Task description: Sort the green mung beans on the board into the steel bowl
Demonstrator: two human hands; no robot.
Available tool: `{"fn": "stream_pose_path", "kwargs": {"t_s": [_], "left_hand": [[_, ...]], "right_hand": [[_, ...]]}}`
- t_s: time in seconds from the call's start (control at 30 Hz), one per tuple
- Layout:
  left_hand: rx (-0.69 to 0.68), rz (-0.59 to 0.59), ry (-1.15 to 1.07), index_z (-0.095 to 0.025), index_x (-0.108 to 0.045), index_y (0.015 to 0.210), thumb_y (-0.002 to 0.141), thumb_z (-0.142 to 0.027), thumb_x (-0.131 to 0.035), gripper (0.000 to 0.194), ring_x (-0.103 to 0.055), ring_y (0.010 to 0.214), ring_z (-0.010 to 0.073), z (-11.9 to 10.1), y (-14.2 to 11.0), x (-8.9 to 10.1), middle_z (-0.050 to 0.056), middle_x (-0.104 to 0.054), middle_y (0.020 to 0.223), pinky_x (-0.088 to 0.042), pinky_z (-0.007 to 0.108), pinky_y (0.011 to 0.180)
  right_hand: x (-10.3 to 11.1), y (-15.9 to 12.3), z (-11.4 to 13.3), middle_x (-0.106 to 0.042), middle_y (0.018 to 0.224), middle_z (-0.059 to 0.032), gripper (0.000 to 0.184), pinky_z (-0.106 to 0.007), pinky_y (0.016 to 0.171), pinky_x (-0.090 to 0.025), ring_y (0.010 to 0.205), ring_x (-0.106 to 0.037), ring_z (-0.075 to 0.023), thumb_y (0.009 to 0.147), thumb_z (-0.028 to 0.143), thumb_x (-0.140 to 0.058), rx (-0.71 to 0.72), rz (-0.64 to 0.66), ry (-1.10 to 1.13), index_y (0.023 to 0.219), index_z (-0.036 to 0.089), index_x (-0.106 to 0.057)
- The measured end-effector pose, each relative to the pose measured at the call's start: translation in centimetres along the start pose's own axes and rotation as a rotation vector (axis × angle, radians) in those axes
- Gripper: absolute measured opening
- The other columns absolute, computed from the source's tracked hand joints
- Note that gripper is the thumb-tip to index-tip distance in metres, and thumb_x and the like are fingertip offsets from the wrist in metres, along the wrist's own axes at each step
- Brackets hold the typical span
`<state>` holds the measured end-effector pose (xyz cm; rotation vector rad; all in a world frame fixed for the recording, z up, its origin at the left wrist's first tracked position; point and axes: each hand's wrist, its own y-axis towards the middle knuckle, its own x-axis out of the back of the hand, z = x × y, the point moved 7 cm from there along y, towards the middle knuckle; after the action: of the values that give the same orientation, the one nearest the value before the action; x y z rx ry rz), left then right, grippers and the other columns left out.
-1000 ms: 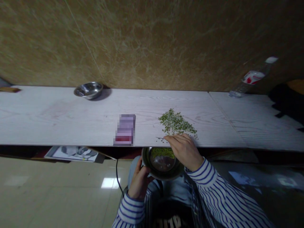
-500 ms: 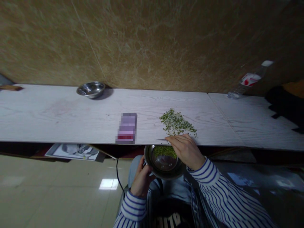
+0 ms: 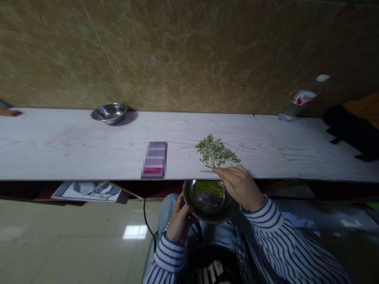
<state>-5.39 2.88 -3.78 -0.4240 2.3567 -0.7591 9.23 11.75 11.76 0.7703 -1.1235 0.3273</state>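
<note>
My left hand (image 3: 180, 221) grips the left rim of a steel bowl (image 3: 207, 216), held just under the table's front edge above my lap. Small green grains, like mung beans (image 3: 209, 188), cover the far part of the bowl's bottom. At the table edge, over the bowl's right side, my right hand (image 3: 241, 185) is closed on a thin, pointed metal tool (image 3: 207, 171); its tip points left and the rest is hidden by the fingers. Beyond that hand, a loose patch of the same green grains (image 3: 216, 150) lies scattered on the white tabletop (image 3: 180, 126).
A phone with a blurred screen (image 3: 155, 159) lies left of the grains. Against the wall stands a second steel bowl (image 3: 109, 114). A plastic bottle (image 3: 302, 98) and a black bag-like thing (image 3: 352, 130) are at the right. Below the table is an open drawer (image 3: 89, 191).
The camera view has shifted a little, so the table things appear further left. My right hand and the tool have moved slightly right along the table edge; the left hand still holds the bowl.
</note>
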Motion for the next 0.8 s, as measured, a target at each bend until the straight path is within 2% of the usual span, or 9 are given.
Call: {"fn": "stream_pose_path", "kwargs": {"t_s": [0.2,0.4,0.57,0.8], "left_hand": [[0.001,-0.018,0.015,-0.025,-0.054,0.121,0.056,-0.020,-0.062,0.066,-0.054,0.070,0.0160,-0.2,0.0,0.1,0.001,-0.061,0.086,-0.047,0.030,0.060],[0.002,-0.025,0.016,-0.026,-0.056,0.113,0.058,-0.022,-0.062,0.056,-0.055,0.074,0.0162,0.1,0.0,0.0,0.000,-0.060,0.087,-0.048,0.030,0.061],[0.027,-0.020,0.033,-0.026,-0.053,0.120,0.058,-0.020,-0.064,0.063,-0.054,0.066,0.0134,0.7,-0.3,-0.5,-0.002,-0.060,0.083,-0.049,0.029,0.061],[0.051,-0.040,0.075,-0.026,-0.053,0.123,0.061,-0.024,-0.066,0.063,-0.057,0.068,0.0155,1.2,-0.7,-1.1,0.000,-0.060,0.082,-0.048,0.029,0.058]], "right_hand": [[0.1,-0.5,-0.9,-0.073,0.097,-0.0064,0.027,-0.033,0.078,-0.042,0.087,-0.066,-0.0179,0.093,0.011,-0.044,-0.028,-0.008,-0.030,0.111,0.017,-0.063],[0.5,-1.0,-1.8,-0.073,0.099,-0.0077,0.027,-0.034,0.079,-0.044,0.088,-0.066,-0.0186,0.093,0.014,-0.045,-0.057,-0.033,-0.060,0.113,0.017,-0.063],[0.9,-1.6,-2.2,-0.073,0.098,-0.0081,0.025,-0.034,0.077,-0.044,0.087,-0.066,-0.0183,0.095,0.016,-0.044,-0.073,-0.052,-0.061,0.110,0.016,-0.064],[1.1,-2.5,-2.9,-0.073,0.098,-0.0084,0.025,-0.034,0.079,-0.044,0.086,-0.066,-0.0185,0.095,0.017,-0.044,-0.089,-0.063,-0.061,0.110,0.016,-0.063]]}}
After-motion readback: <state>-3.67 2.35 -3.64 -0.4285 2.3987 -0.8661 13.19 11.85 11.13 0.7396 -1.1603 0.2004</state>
